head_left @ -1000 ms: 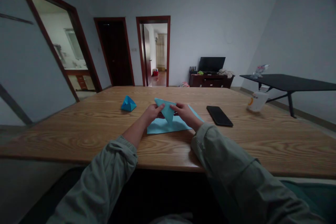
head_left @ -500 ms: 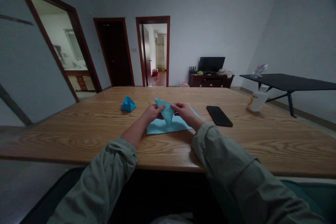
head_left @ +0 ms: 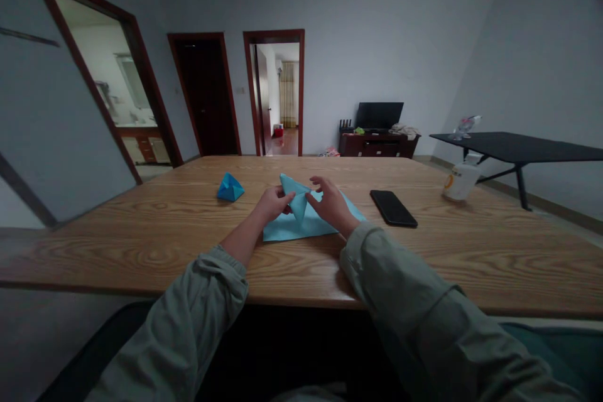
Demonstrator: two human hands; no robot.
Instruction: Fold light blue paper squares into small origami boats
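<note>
I am pinching the raised point of a light blue paper sheet (head_left: 298,196) with my left hand (head_left: 273,204), in the middle of the light brown wooden table (head_left: 141,251). My right hand (head_left: 332,206) is hovering open, fingers spread, just beside the paper. I am holding the fold firm so it is not slipping.
</note>
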